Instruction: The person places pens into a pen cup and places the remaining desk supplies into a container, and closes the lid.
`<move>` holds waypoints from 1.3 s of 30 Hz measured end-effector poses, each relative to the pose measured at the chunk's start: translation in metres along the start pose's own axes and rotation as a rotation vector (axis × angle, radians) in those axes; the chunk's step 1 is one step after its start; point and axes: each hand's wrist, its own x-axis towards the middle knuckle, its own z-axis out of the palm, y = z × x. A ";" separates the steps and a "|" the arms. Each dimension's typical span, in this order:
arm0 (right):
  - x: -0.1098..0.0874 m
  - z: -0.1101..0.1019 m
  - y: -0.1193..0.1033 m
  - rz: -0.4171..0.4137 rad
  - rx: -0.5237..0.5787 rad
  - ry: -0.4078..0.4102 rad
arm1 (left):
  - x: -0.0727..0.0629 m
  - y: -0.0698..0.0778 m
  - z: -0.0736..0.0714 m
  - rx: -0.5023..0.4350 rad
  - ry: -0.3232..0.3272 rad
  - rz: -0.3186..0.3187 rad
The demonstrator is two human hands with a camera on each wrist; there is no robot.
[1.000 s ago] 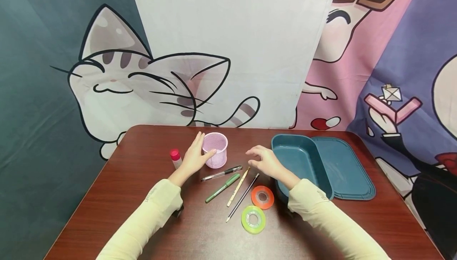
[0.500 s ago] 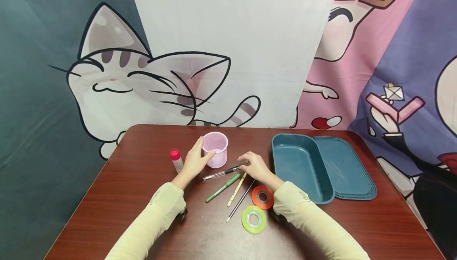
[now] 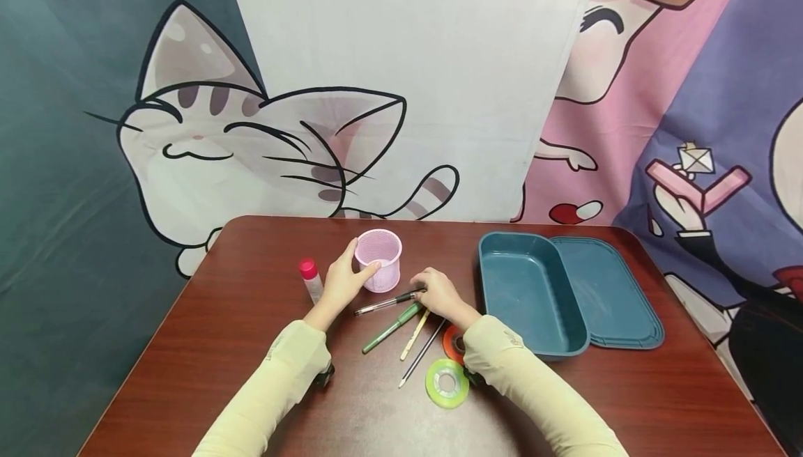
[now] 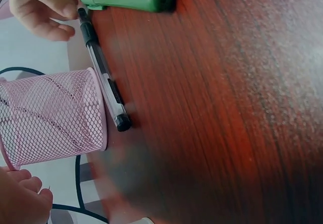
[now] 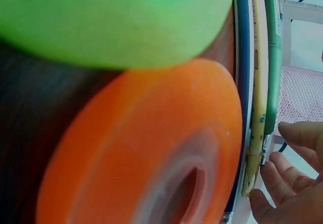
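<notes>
My left hand holds the pink mesh pen cup, thumb across its near side and fingers along its left. The cup stands upright on the table. My right hand reaches down at the capped end of a black-and-clear pen. In the right wrist view its fingers are spread, thumb apart from them, close by the pen's end. Beside the pen lie a green marker, a pale yellow patterned pencil and a dark pencil.
An orange tape roll, partly under the right sleeve, and a lime green tape roll lie nearer. Left of the cup stands a red-capped glue stick. On the right, a teal box stands against its flat lid.
My right hand has moved left and down from beside the teal box to the black pen's end, its sleeve now covering part of the orange tape. The left hand stays at the cup.
</notes>
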 end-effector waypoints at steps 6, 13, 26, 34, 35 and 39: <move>0.001 0.006 0.003 0.017 -0.092 -0.011 | 0.000 0.003 -0.002 -0.011 -0.020 -0.029; 0.002 0.009 0.003 0.027 -0.189 -0.009 | 0.000 0.003 -0.002 -0.021 -0.030 -0.037; 0.001 0.009 0.003 0.008 -0.234 -0.002 | 0.000 0.001 0.000 -0.031 -0.021 -0.032; 0.003 -0.003 -0.002 -0.029 -0.189 -0.002 | 0.000 0.001 0.000 -0.038 -0.023 -0.036; 0.004 -0.006 -0.002 -0.036 -0.182 -0.005 | -0.001 0.001 0.000 -0.039 -0.021 -0.037; 0.004 -0.019 -0.005 -0.077 -0.150 -0.032 | -0.001 0.002 0.000 -0.033 -0.015 -0.026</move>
